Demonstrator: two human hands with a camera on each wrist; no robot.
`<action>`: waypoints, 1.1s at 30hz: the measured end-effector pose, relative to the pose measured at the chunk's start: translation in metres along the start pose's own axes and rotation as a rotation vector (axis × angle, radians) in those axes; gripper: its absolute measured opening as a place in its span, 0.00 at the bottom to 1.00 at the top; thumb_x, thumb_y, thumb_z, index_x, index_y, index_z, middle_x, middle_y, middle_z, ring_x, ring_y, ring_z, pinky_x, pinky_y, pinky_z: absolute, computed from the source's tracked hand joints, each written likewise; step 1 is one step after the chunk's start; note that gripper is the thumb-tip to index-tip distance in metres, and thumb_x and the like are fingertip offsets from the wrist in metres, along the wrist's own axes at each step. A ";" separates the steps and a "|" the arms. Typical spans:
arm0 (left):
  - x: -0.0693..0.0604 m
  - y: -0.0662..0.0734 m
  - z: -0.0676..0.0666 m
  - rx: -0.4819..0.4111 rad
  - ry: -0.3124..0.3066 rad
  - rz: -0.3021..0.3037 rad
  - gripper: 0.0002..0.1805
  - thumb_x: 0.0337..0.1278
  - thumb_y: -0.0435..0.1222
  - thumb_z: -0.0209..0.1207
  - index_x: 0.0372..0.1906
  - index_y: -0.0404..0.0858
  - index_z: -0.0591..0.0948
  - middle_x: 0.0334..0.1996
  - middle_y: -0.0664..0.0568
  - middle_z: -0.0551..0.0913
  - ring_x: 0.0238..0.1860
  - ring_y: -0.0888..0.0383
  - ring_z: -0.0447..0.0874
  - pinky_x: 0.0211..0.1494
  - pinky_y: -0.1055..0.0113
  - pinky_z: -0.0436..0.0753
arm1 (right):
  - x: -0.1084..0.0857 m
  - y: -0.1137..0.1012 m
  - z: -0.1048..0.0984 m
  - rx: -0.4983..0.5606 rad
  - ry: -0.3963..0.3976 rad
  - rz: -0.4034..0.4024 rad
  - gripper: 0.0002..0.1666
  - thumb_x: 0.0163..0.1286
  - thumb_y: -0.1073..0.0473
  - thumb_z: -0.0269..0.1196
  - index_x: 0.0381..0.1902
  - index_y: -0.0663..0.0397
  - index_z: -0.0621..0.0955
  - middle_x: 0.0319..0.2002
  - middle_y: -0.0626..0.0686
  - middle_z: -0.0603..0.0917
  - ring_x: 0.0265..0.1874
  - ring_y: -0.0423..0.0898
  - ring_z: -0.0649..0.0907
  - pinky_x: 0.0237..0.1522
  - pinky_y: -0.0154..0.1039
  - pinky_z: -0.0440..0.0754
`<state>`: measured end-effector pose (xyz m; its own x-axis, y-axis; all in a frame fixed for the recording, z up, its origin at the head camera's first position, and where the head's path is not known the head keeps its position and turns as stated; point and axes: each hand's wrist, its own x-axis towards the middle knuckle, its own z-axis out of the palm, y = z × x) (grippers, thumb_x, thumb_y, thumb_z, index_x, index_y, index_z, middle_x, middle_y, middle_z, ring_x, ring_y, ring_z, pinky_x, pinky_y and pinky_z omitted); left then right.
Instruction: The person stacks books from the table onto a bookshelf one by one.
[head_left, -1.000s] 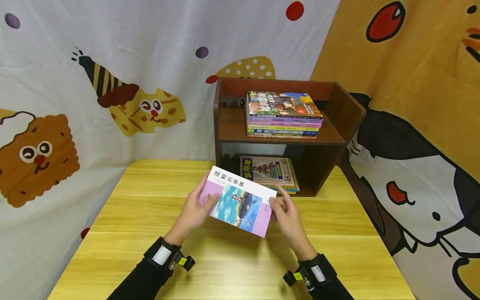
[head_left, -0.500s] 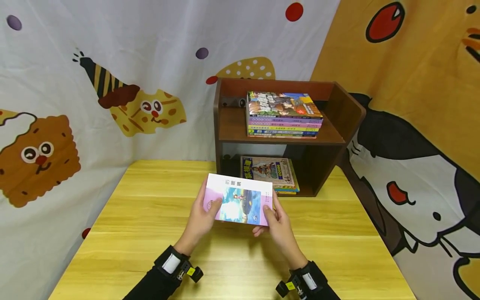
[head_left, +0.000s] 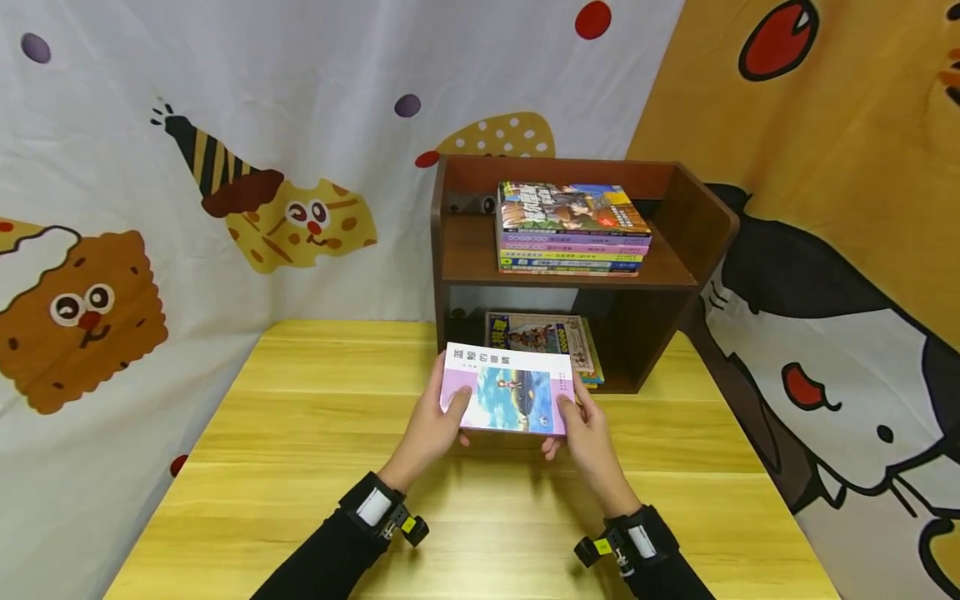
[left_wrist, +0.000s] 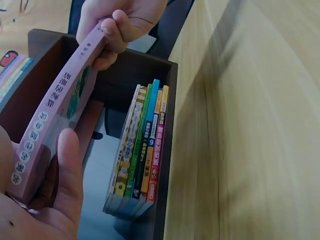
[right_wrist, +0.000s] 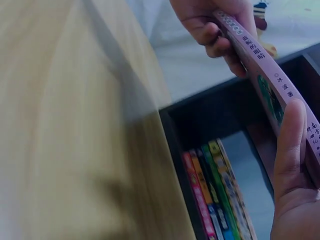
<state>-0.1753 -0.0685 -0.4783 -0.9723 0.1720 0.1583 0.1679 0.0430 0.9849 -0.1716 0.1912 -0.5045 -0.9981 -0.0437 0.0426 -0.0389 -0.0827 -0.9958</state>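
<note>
Above the table, both hands hold a pink-and-white book (head_left: 517,396) with a blue sea picture on its cover. The left hand (head_left: 433,417) grips its left end, thumb on the cover and fingers underneath. At the right end the right hand (head_left: 591,437) grips it in the same way. Both wrist views show the pink spine (left_wrist: 60,100) with printed characters, and the thumb of each hand pressing near it. Behind the held book stands a brown two-tier shelf (head_left: 570,282), whose lower books it partly hides.
A stack of books (head_left: 573,229) lies flat on the upper shelf. Several more books (left_wrist: 137,150) lie stacked in the lower compartment. The yellow wooden table (head_left: 315,400) carries the shelf at its back edge; a printed cloth (head_left: 337,75) hangs behind.
The book was tilted with its right end lower, then levelled. Since half a second ago, both hands have shifted right with it, and more of the cover's title shows.
</note>
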 end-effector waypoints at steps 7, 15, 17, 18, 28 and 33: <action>0.030 -0.017 0.017 0.003 -0.040 -0.007 0.36 0.74 0.38 0.49 0.77 0.59 0.47 0.36 0.41 0.78 0.22 0.34 0.78 0.17 0.47 0.79 | 0.025 0.004 -0.030 -0.056 0.040 0.024 0.34 0.78 0.51 0.51 0.77 0.35 0.55 0.31 0.68 0.79 0.13 0.59 0.80 0.16 0.54 0.80; 0.067 -0.050 0.032 0.104 -0.032 -0.088 0.37 0.70 0.49 0.52 0.77 0.55 0.49 0.34 0.47 0.80 0.22 0.35 0.79 0.24 0.40 0.79 | 0.048 0.004 -0.053 -0.167 0.099 0.085 0.34 0.77 0.46 0.52 0.77 0.36 0.56 0.33 0.66 0.80 0.15 0.55 0.81 0.21 0.51 0.82; 0.071 -0.051 0.033 0.131 -0.035 -0.103 0.37 0.70 0.50 0.52 0.77 0.54 0.50 0.33 0.48 0.80 0.21 0.37 0.78 0.23 0.41 0.78 | 0.052 0.004 -0.057 -0.177 0.092 0.092 0.35 0.76 0.46 0.52 0.77 0.37 0.56 0.33 0.66 0.81 0.16 0.54 0.81 0.22 0.50 0.82; 0.072 -0.052 0.034 0.140 -0.036 -0.108 0.37 0.70 0.51 0.52 0.77 0.54 0.50 0.32 0.48 0.80 0.19 0.39 0.77 0.21 0.42 0.78 | 0.054 0.005 -0.059 -0.176 0.087 0.097 0.35 0.76 0.46 0.52 0.77 0.38 0.56 0.33 0.66 0.81 0.16 0.54 0.81 0.22 0.50 0.83; 0.085 -0.064 0.037 0.162 -0.046 -0.133 0.34 0.71 0.49 0.52 0.76 0.54 0.54 0.26 0.46 0.80 0.13 0.53 0.71 0.13 0.51 0.74 | 0.070 0.013 -0.072 -0.193 0.052 0.157 0.38 0.76 0.45 0.53 0.77 0.45 0.54 0.30 0.62 0.80 0.16 0.49 0.78 0.18 0.42 0.80; 0.087 -0.070 0.036 0.195 -0.057 -0.146 0.35 0.71 0.52 0.49 0.77 0.54 0.52 0.45 0.48 0.81 0.32 0.53 0.80 0.35 0.55 0.80 | 0.073 0.016 -0.073 -0.229 0.053 0.193 0.38 0.76 0.45 0.52 0.77 0.44 0.53 0.25 0.62 0.78 0.13 0.47 0.74 0.14 0.40 0.76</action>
<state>-0.2659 -0.0210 -0.5359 -0.9786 0.2055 0.0059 0.0604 0.2597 0.9638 -0.2481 0.2598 -0.5230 -0.9889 0.0163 -0.1474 0.1481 0.1494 -0.9776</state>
